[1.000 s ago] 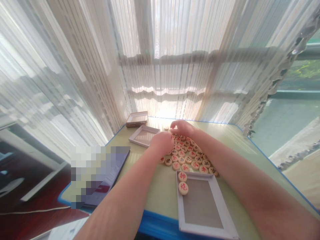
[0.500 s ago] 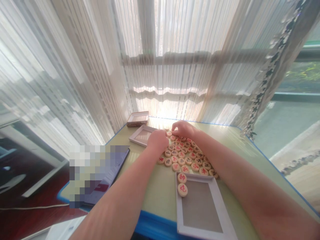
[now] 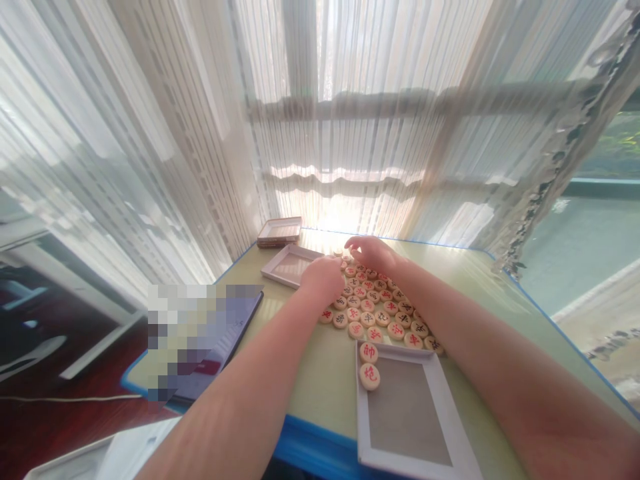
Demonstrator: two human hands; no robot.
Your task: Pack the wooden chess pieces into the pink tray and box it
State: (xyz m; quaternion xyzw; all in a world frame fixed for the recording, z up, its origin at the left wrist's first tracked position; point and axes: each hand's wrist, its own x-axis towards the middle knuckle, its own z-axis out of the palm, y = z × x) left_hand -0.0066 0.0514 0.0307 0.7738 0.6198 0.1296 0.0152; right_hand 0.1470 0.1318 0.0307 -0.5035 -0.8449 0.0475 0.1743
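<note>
Several round wooden chess pieces (image 3: 381, 312) with red and black characters lie packed together on the pale green table (image 3: 310, 373). My left hand (image 3: 324, 279) rests curled at the left far edge of this group, its fingers hidden from me. My right hand (image 3: 369, 252) lies on the far end of the pieces with fingers bent down onto them. A white tray (image 3: 440, 400) sits near me, with two red-marked pieces (image 3: 369, 365) in its far left corner.
A second white tray (image 3: 280, 275) lies left of my hands, and a brown-rimmed tray (image 3: 278, 231) lies beyond it by the sheer curtain (image 3: 350, 133). A dark tablet (image 3: 220, 340) rests at the table's left edge. The table has a blue rim (image 3: 320, 453).
Both hands stay at the far end of the pieces; my right hand's fingers have shifted slightly. The view has drifted a little.
</note>
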